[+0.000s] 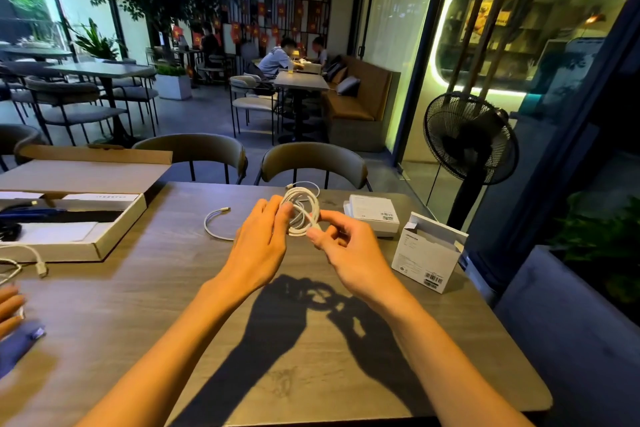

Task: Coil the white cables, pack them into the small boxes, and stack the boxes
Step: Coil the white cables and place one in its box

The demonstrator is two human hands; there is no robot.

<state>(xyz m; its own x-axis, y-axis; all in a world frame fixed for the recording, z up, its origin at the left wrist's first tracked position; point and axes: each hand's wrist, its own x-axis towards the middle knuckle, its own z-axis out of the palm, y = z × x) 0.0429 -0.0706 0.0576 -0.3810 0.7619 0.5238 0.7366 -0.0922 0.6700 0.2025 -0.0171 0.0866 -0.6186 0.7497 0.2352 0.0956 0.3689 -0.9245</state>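
Observation:
Above the middle of the table I hold a coiled white cable (302, 210) in both hands. My left hand (261, 243) grips the left side of the coil with thumb and fingers. My right hand (346, 243) pinches a strand at the coil's lower right. A loose end of white cable (216, 224) curves over the table to the left of my left hand. An open small white box (427, 251) stands at the right. A closed small white box (372, 213) lies behind it.
A large open cardboard box (114, 236) sits at the table's left, another white cable (31, 258) in front of it. Another person's hand (8, 308) shows at the left edge. Two chairs (311, 163) stand behind the table (173, 305), a black fan (471, 139) to the right.

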